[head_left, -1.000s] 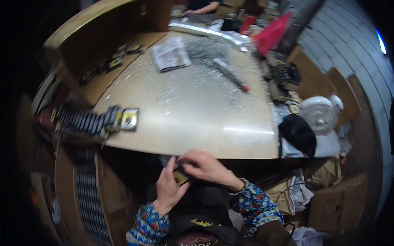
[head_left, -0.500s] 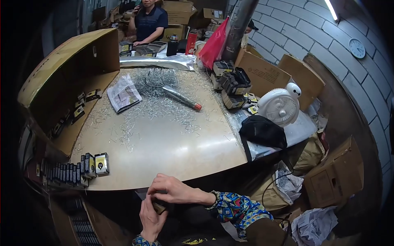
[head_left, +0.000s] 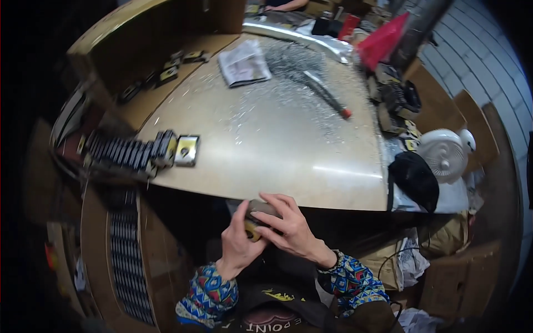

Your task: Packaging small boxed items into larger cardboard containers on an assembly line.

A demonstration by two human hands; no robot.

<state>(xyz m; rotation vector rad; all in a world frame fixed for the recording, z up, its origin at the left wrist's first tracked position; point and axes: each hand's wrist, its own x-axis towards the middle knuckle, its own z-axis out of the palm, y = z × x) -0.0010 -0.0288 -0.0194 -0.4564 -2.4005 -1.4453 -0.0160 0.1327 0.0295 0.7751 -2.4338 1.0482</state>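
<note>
Just off the table's near edge, my left hand (head_left: 239, 241) and my right hand (head_left: 288, 230) are together, closed around a small box (head_left: 252, 228). Yellow and dark parts of it show between the fingers. A grey-brown piece (head_left: 261, 207) sits at its upper end; blur hides whether it belongs to the box. At the table's left near corner stands a row of small dark boxes (head_left: 119, 154). One black, white and yellow box (head_left: 187, 151) is at the row's right end.
Loose bent metal wire pieces (head_left: 294, 64) spread over the far table, with a folded paper (head_left: 244, 62) and a red-tipped rod (head_left: 327, 95). A large carton (head_left: 150, 22) lies at left. A white fan (head_left: 442, 154) and black pouch (head_left: 413, 180) are right. Below left, a carton (head_left: 166, 266) holds stacked boxes.
The view has swung left and down. My hands have come up and right in the picture; the right hand's fingers now lie over the small box, which shows more of its yellow side.
</note>
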